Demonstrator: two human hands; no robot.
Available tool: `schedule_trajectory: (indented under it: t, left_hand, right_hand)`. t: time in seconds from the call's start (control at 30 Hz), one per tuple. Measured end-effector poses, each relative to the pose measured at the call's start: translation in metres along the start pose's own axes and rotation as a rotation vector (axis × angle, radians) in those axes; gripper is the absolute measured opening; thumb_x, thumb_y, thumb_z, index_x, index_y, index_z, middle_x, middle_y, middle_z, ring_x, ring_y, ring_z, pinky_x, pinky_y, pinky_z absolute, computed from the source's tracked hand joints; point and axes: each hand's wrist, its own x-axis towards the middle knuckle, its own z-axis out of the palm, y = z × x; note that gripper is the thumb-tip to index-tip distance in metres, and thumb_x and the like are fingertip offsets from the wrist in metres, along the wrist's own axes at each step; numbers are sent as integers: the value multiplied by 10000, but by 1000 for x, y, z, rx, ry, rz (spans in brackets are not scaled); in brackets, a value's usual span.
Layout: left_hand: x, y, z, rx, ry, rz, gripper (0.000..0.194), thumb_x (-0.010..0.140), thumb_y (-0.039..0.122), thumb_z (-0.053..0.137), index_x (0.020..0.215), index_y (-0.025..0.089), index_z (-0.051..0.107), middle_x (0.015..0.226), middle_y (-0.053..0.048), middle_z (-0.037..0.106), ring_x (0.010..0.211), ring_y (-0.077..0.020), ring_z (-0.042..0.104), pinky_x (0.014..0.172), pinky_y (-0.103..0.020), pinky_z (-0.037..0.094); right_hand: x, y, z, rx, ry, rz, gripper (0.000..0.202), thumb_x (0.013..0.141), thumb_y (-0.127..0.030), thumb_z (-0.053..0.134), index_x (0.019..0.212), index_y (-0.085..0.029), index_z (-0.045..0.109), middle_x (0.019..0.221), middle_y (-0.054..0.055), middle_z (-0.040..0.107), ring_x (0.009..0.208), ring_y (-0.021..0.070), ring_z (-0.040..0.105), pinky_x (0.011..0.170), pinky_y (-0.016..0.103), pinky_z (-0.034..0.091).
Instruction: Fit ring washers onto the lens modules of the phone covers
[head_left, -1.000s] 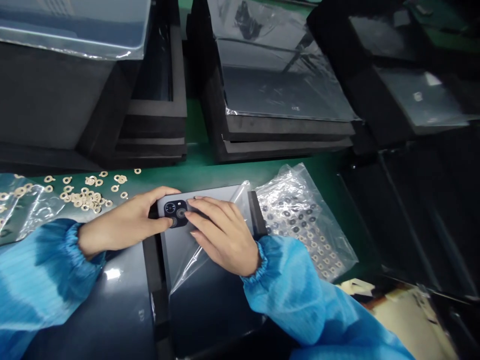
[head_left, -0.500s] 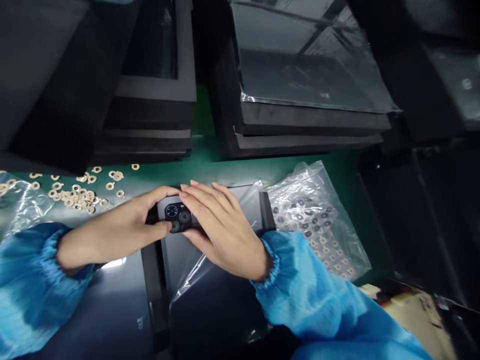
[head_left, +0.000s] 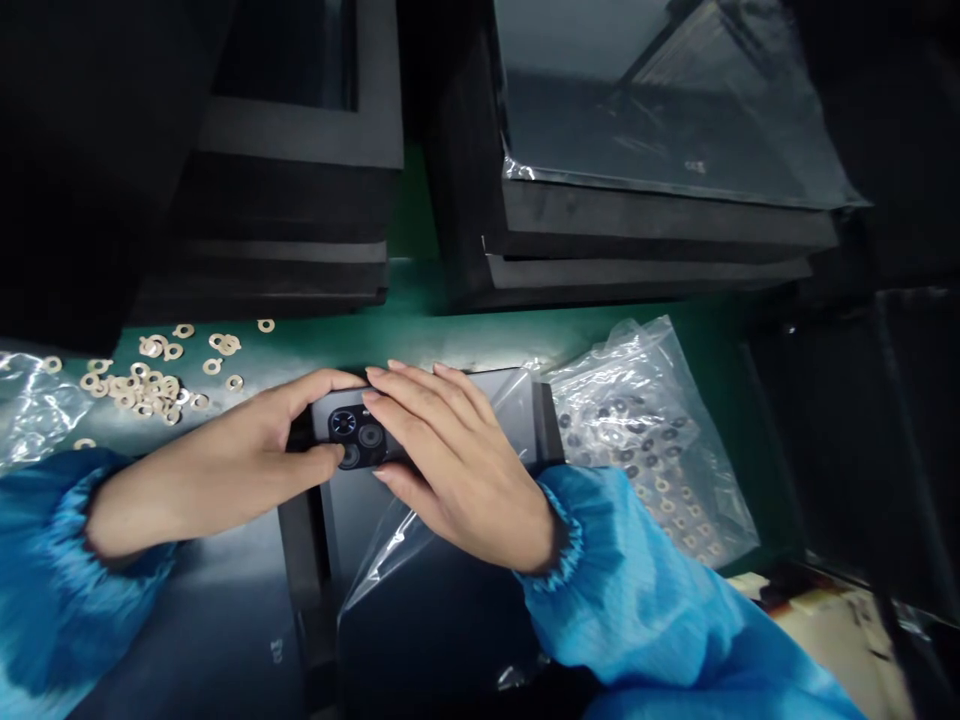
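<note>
A grey smartphone [head_left: 322,410] with a black block of round camera lenses lies sideways, lenses up, over the upper left part of a dark grey panel [head_left: 420,620]. My left hand [head_left: 247,450] grips its left end, index finger along the far edge and thumb beside the lenses. Across the rest of the phone lies my right hand [head_left: 465,460], fingers together and thumb at the near edge, hiding most of it. Clear plastic film [head_left: 382,550] is partly folded back on the panel. Both hands are closed on the phone.
Loose brass-coloured tabbed rings [head_left: 146,390] lie to the left, near a crumpled clear bag [head_left: 37,410]. A zip bag [head_left: 652,440] of small round parts lies right. Black foam stacks [head_left: 645,225] stand behind, one topped by a film-covered panel [head_left: 600,130]. Another dark panel [head_left: 217,620] lies front left.
The view has shifted slightly, so the stacks and the bag sit farther right. Both hands keep nearly the same hold on the phone.
</note>
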Motion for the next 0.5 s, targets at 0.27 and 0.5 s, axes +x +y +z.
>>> schedule_trajectory:
  t: [0.27, 0.5]
  left_hand:
    - [0, 1, -4, -19, -56, 19, 460, 802, 372, 584, 1262, 347, 562, 956, 3, 698, 915, -229, 681, 663, -266, 564]
    - [3, -5, -11, 8, -128, 78, 492, 830, 449, 579, 1316, 390, 533, 1217, 6, 658, 1127, -226, 637, 835, -269, 568]
  right_hand:
    - [-2, 1, 1, 19, -13, 3, 397, 963, -284, 506, 1304, -84, 548, 1406, 141, 555, 1375, 246, 435, 1173, 445, 336]
    - [-4, 2, 0, -53, -14, -16, 391, 971, -294, 499, 1301, -93, 552, 1425, 132, 543, 1367, 256, 453, 1164, 445, 335]
